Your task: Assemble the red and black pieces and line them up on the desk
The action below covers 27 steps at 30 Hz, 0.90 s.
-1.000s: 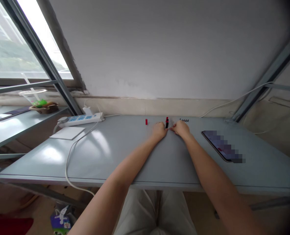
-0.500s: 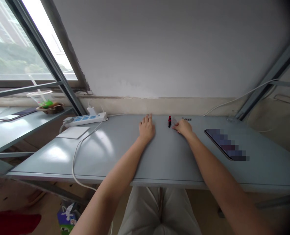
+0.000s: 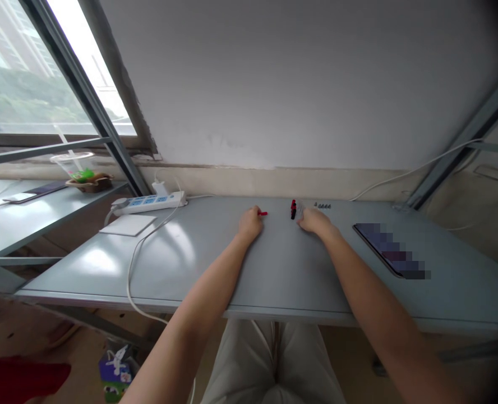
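My left hand (image 3: 250, 223) is closed round a small red stick-like piece, probably plastic; one red end (image 3: 263, 213) juts out to the right of the fingers. To the right, my right hand (image 3: 315, 221) has thumb and fingers pinched together at a light grey piece (image 3: 299, 210), most of it behind the hand. Just left of that piece stands a small red and black object (image 3: 293, 209), too small to name. A short row of several tiny dark pieces (image 3: 323, 206) lies on the grey desk beyond the right hand.
On the right of the desk (image 3: 282, 269) lies a phone (image 3: 373, 238), its screen blurred. At the left are a white power strip (image 3: 151, 203), a flat white square (image 3: 128, 225) and a cable (image 3: 130, 269) running over the front edge. A wall (image 3: 274, 112) rises behind.
My left hand has gone from lying flat with fingers spread to closed, with the red piece now showing in it. My right hand stays at the grey piece.
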{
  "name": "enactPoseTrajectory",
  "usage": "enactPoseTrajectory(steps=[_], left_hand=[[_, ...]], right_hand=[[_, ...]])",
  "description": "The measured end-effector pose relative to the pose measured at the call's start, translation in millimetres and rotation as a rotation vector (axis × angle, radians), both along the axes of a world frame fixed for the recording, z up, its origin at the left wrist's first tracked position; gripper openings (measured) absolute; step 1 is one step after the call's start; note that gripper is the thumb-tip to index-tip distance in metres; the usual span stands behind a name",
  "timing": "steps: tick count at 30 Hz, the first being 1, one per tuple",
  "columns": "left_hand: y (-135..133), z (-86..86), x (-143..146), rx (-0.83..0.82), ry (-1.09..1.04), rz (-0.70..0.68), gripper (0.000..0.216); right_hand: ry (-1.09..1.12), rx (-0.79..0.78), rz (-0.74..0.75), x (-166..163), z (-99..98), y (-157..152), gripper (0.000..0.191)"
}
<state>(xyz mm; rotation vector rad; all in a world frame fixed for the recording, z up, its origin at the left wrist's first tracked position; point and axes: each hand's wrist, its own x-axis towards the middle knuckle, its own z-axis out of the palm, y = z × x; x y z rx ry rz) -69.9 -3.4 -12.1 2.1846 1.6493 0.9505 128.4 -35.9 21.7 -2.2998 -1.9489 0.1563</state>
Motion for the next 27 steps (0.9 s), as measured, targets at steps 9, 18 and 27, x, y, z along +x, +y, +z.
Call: enactPoseTrajectory(steps=[9, 18, 27], left_hand=[[-5, 7.6, 18, -0.191, -0.487, -0.261, 0.011], [-13, 15.6, 18, -0.327, -0.708, -0.295, 0.01], [-18, 21.0, 14, -0.407, -0.798, -0.276, 0.01]], right_hand=[[0.418, 0.029, 0.196, -21, 3.8, 3, 0.042], [0.875, 0.028, 0.162, -24, 8.7, -3, 0.025], [0.919, 0.059, 0.188, -24, 12.0, -8, 0.01]])
